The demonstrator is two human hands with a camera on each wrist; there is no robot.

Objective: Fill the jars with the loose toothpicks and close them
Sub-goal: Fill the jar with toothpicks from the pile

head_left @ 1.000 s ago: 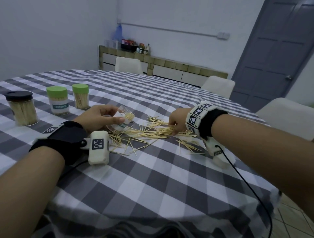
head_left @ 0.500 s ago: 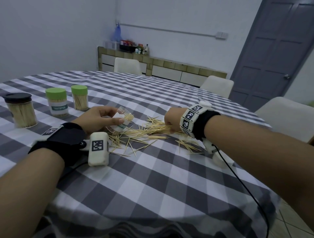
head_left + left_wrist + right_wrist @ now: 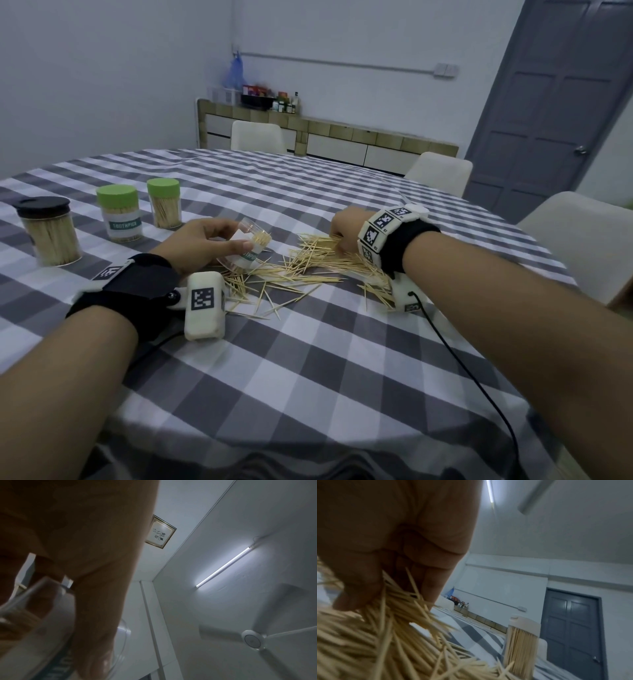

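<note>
On the checked bench [image 3: 308, 359], the left hand [image 3: 202, 245] grips a tilted open toothpick jar [image 3: 251, 245], partly filled. Just beside it, the right hand [image 3: 346, 229] pinches a bunch from the loose toothpicks [image 3: 308, 263]. Three closed jars [image 3: 118, 212] stand further left.

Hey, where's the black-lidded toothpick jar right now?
In the head view, the black-lidded jar stands upright at the table's far left, just left of the two green-lidded jars, beyond the left hand.

Left hand [image 3: 202, 245] curled in a grip, right hand [image 3: 344, 231] knuckles-up, fingers [image 3: 426, 582] bent downward
</note>
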